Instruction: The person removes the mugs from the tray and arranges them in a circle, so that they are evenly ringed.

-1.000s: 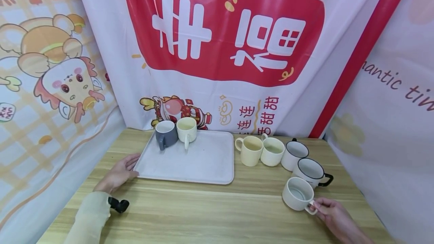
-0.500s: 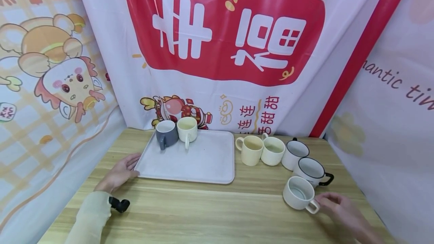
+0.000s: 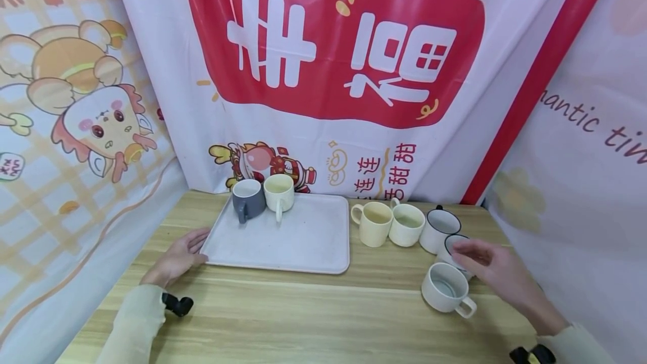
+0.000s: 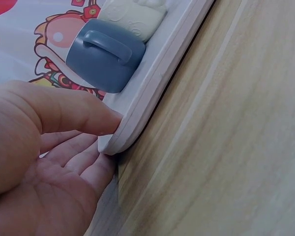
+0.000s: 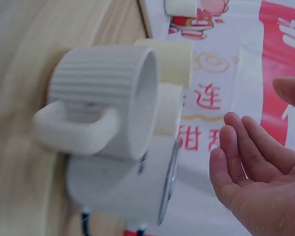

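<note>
My left hand (image 3: 179,256) holds the left edge of a white rectangular tray (image 3: 303,246). In the left wrist view its thumb lies over the rim at a corner, with the fingers against the outer side. A dark grey-blue mug (image 3: 249,202) and a pale cream mug (image 3: 279,194) stand at the tray's back left. My right hand (image 3: 497,268), thumb and fingers apart and holding nothing, hovers over a white mug with a black rim (image 3: 449,256), partly hiding it. Just in front of that mug stands a ribbed white mug (image 5: 98,83), its handle pointing toward the front right.
A yellow mug (image 3: 376,226), a cream mug (image 3: 406,227) and another black-rimmed white mug (image 3: 438,233) stand in a curved row right of the tray. The wooden table (image 3: 303,319) meets a printed cloth backdrop (image 3: 323,145) behind, with cloth sides left and right.
My right hand has let go of the ribbed white mug's handle and moved up and back over the black-rimmed mug. The left hand and tray look the same.
</note>
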A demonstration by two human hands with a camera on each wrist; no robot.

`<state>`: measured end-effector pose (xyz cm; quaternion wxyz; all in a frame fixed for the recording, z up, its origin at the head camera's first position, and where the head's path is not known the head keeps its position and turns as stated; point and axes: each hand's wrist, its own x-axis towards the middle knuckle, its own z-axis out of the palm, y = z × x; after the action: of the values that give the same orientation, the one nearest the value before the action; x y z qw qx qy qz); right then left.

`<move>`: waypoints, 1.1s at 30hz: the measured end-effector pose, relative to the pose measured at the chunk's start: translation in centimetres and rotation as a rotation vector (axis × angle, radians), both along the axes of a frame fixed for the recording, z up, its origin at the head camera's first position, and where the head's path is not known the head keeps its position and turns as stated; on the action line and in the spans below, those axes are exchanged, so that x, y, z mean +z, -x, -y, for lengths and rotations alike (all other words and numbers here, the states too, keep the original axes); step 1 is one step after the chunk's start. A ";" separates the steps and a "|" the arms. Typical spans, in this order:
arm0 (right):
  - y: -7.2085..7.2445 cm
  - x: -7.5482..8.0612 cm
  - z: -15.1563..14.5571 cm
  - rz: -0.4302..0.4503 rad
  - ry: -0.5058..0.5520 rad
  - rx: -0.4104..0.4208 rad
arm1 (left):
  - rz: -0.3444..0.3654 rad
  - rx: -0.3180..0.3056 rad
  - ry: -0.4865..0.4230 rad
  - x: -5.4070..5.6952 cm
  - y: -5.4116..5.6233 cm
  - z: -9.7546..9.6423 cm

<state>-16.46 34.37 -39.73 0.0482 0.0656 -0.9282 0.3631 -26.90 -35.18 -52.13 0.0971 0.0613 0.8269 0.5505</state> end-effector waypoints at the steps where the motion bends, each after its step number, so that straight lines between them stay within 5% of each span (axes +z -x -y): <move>1: 0.3 0.4 0.7 -0.004 0.000 0.014 | -0.001 -0.003 0.001 0.0 0.0 0.1; 12: 4.9 1.7 9.1 -0.058 0.020 0.213 | 0.015 0.006 -0.029 -0.1 0.0 0.1; 24: 9.5 0.2 19.0 -0.010 0.101 0.402 | 0.010 0.010 -0.020 0.0 0.0 0.0; 33: 13.2 -2.0 25.9 0.065 0.059 0.409 | 0.007 0.007 -0.023 -0.1 0.1 0.0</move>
<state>-29.69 8.48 -41.70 -0.0544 0.2395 -0.8856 0.3941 -27.00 -35.19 -52.22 0.0975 0.0574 0.8204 0.5605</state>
